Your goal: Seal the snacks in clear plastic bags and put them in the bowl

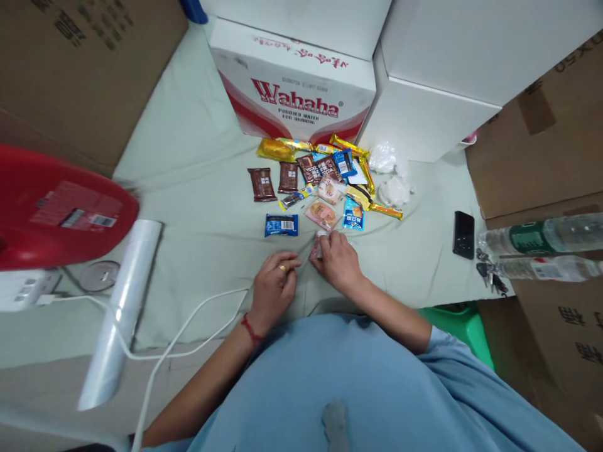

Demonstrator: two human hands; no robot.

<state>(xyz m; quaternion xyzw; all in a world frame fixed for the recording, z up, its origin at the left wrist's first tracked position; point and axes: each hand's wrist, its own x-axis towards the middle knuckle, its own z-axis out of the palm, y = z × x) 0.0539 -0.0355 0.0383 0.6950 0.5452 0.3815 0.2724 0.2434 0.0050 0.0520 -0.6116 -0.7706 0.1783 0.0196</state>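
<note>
While the right hand (pixel 341 262) pinches a small packet (pixel 315 249) near the frame's centre, the left hand (pixel 273 289) rests half-open, loosely curled.

I've got a table under a pale green cloth (pixel 198 213) filling my view. Upper middle, a white-and-red cardboard box (pixel 296 103) sits on it. Centre's kinda messy: yellow foil-wrapped bars (pixel 349 145), brown rectangular packets (pixel 262 184), a flat blue rectangular packet (pixel 281 225). Far right I see a black rectangular device (pixel 464 235) and metal keys (pixel 494 277); lower left, a shiny whitish plastic roll (pixel 120 314) overhangs the edge.
</note>
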